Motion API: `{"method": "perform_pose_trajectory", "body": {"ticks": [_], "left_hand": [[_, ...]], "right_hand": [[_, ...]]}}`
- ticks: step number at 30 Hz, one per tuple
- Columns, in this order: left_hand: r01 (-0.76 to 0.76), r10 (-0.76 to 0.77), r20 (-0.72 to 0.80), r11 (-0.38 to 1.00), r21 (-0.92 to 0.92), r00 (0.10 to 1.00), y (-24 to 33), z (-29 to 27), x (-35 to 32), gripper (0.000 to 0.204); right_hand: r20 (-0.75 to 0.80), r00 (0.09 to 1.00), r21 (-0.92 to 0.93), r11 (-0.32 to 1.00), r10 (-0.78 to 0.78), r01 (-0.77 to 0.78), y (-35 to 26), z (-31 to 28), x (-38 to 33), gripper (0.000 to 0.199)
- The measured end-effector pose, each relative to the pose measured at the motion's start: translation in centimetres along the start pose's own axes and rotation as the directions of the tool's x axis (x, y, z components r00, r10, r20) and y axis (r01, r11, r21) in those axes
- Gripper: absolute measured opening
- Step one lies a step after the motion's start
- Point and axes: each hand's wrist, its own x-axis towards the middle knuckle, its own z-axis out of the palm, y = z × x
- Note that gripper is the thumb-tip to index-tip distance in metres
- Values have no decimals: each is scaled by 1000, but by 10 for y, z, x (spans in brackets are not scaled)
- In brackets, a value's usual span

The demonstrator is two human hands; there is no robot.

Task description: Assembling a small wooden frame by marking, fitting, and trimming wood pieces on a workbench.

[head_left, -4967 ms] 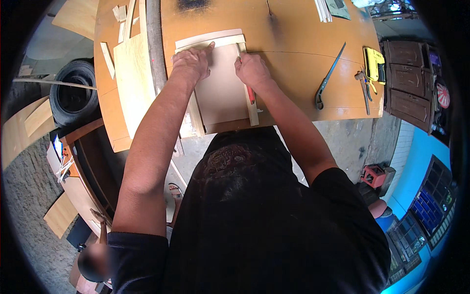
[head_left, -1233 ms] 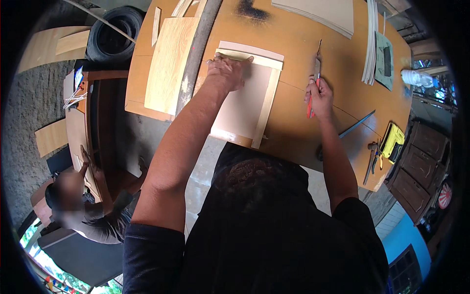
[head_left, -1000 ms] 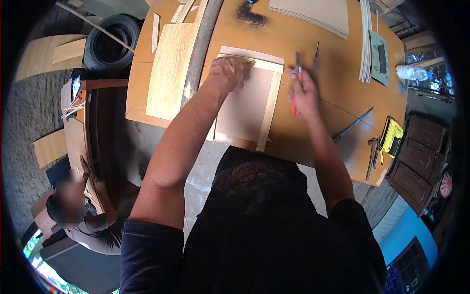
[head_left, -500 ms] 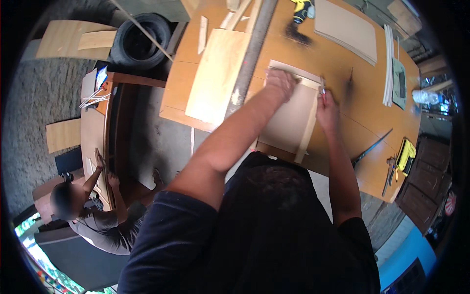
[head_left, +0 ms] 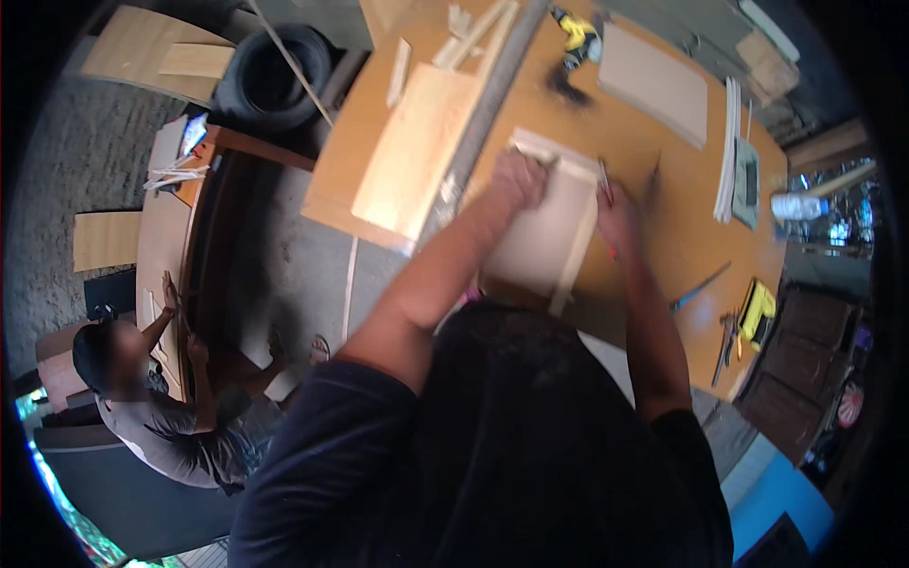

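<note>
A pale wooden frame panel (head_left: 544, 232) lies on the orange workbench (head_left: 663, 142). My left hand (head_left: 519, 178) presses down on its far left corner, fingers closed over a thin strip of the frame. My right hand (head_left: 617, 210) sits at the panel's right edge, gripping a slim tool with a red handle (head_left: 606, 182) whose metal tip points away from me. My head and dark shirt hide the panel's near edge.
A plywood sheet (head_left: 417, 156) and a long grey bar (head_left: 478, 118) lie left of the panel. A yellow power tool (head_left: 576, 33), a board (head_left: 655, 83), a hand saw (head_left: 699, 286) and another yellow tool (head_left: 757, 312) lie around. A person (head_left: 161, 417) crouches at lower left near a tyre (head_left: 275, 76).
My right hand picked up the red-handled tool from the bench on the right and brought it to the panel's right edge. My view swung left, showing the crouching person.
</note>
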Motion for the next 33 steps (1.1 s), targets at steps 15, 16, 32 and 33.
{"method": "perform_pose_trajectory", "body": {"ticks": [15, 16, 32, 33], "left_hand": [[175, -183, -38, 971, -160, 982, -64, 12, 9, 74], [162, -173, -52, 971, -175, 983, -61, 7, 9, 74], [-88, 91, 103, 996, -33, 991, -59, -38, 38, 51], [-109, 113, 104, 993, -43, 988, -56, -40, 38, 51]], "right_hand": [[269, 950, 93, 977, 161, -191, -13, -23, 16, 33], [239, 961, 87, 983, 136, -161, -7, -21, 19, 33], [12, 999, -67, 996, 53, -52, -2, -2, 9, 33], [4, 997, -80, 994, 71, -71, -1, -3, 8, 33]]}}
